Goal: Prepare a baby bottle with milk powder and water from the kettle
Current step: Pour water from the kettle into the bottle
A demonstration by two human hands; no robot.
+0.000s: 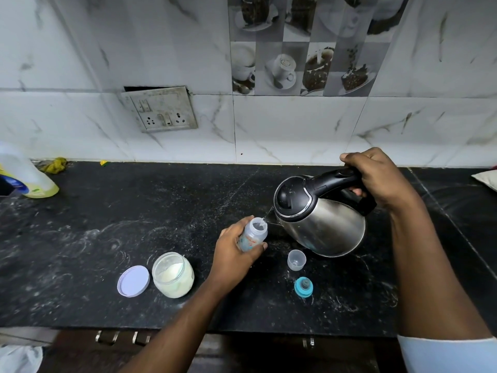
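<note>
My left hand (236,247) grips a small clear baby bottle (254,232) upright on the black counter, its mouth uncovered. My right hand (376,176) holds the black handle of a steel kettle (320,219), which is tilted left with its spout just above the bottle mouth. A thin stream of water runs from the spout into the bottle. An open jar of milk powder (172,274) stands left of my left wrist, with its pale lid (133,280) lying beside it. The bottle's clear cap (296,259) and teal nipple ring (304,286) rest in front of the kettle.
A white and yellow plastic bottle (27,176) stands at the far left of the counter (107,224). A yellow cloth scrap (55,165) lies against the tiled wall. A switch and socket plate (161,109) hangs on the wall. The counter's front edge runs above drawer handles (107,337).
</note>
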